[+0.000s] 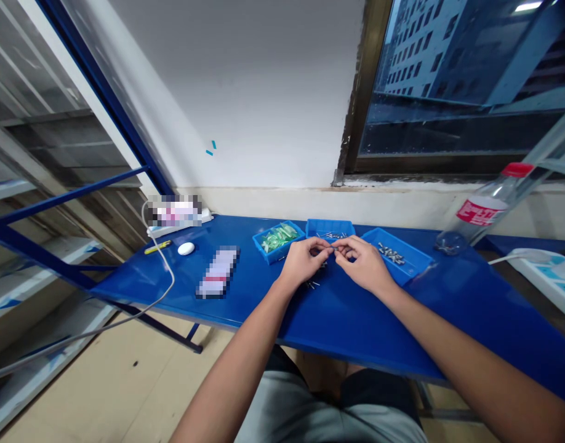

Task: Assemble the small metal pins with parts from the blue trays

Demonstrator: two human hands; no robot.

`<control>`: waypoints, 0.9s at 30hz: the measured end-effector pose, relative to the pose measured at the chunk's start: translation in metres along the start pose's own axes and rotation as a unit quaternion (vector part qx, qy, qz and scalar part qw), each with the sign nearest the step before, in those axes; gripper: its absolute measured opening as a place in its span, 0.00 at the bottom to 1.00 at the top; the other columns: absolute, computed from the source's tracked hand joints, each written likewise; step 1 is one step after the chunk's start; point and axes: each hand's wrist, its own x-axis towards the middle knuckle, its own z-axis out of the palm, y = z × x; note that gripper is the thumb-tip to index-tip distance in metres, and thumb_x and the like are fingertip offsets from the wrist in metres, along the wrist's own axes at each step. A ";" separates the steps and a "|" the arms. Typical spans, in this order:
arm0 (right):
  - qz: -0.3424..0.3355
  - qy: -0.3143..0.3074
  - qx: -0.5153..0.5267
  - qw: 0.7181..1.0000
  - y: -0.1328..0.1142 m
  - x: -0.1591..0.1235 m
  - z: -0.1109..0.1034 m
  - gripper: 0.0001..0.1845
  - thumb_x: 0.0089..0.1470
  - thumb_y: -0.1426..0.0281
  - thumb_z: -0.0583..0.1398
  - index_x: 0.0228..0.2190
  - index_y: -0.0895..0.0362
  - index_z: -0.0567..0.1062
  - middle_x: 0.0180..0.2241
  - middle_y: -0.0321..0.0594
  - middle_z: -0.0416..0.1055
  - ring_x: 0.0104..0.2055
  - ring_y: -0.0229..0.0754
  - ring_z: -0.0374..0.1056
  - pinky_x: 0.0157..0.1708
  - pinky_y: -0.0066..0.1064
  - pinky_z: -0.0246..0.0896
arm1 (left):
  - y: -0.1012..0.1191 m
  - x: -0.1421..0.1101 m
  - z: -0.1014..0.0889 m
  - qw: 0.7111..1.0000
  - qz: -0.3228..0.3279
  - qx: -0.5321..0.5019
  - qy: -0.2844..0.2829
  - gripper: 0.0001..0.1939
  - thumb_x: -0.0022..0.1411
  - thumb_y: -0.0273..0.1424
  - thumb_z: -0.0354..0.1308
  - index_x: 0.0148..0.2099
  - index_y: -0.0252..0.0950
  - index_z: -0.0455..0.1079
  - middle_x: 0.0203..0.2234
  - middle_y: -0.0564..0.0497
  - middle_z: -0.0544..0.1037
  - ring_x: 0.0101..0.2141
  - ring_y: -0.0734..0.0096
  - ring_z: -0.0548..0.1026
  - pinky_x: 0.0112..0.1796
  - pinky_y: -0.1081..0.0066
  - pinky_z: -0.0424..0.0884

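My left hand [304,261] and my right hand [363,264] meet fingertip to fingertip over the blue table. Each has thumb and fingers pinched, around something too small to make out. Beneath and beside the left hand lie a few thin metal pieces [312,285], partly hidden by it. Just behind the hands stands a blue bin [331,226] with thin metal pieces in it, its front covered by my fingers. Left of it, another blue bin [279,253] holds green pieces [282,234]. Beside my right hand, a third blue bin [414,266] contains small metal parts [391,253].
Farther left on the table [245,295] are a blurred-out phone-shaped object [219,272], a white oval object [186,248], a yellow-handled tool [157,247] and a white power strip [181,224] with a cable. A plastic bottle [479,212] stands at right, near another power strip [548,280].
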 end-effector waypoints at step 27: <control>0.080 0.021 0.183 0.980 0.003 -0.001 0.003 0.21 0.53 0.56 0.71 0.41 0.56 0.77 0.39 0.46 0.80 0.42 0.47 0.79 0.46 0.40 0.78 | -0.014 0.003 0.005 0.991 -0.035 -0.128 0.016 0.11 0.63 0.29 0.68 0.48 0.34 0.76 0.41 0.44 0.87 0.43 0.63 0.85 0.47 0.66 0.79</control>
